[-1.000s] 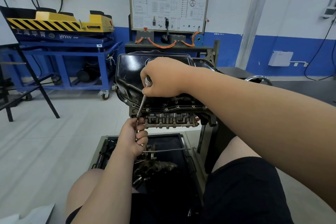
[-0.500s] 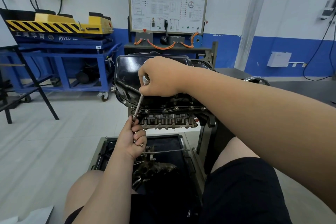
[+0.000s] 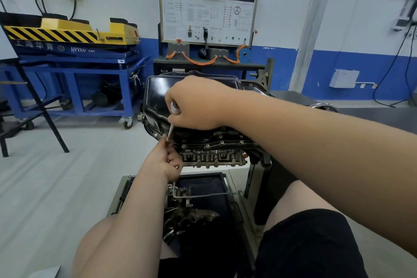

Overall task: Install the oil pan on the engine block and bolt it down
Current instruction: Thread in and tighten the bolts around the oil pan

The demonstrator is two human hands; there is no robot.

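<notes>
Hiding most of the driver (image 3: pixel 170 130): right hand (image 3: pixel 194 102)

Vehicle-training workshop. 12 o'clock: wiring-diagram board (image 3: pixel 208 4) with gauge cluster and switches, orange cables (image 3: pixel 198 61) below, against the wall (image 3: pixel 282 7). 10 o'clock: blue cart (image 3: pixel 74 67) on castors carrying a yellow unit (image 3: pixel 67 31) with black hazard stripes. Centre: engine (image 3: pixel 214 144) mounted on a stand (image 3: pixel 255 178). 6 o'clock: tray (image 3: pixel 123 189) of greasy parts beneath. Wall white over a blue lower band. 2 o'clock: white box (image 3: pixel 344 78) on the band, black cable (image 3: pixel 388 67) looping down. Grey floor (image 3: pixel 56 176).
</notes>
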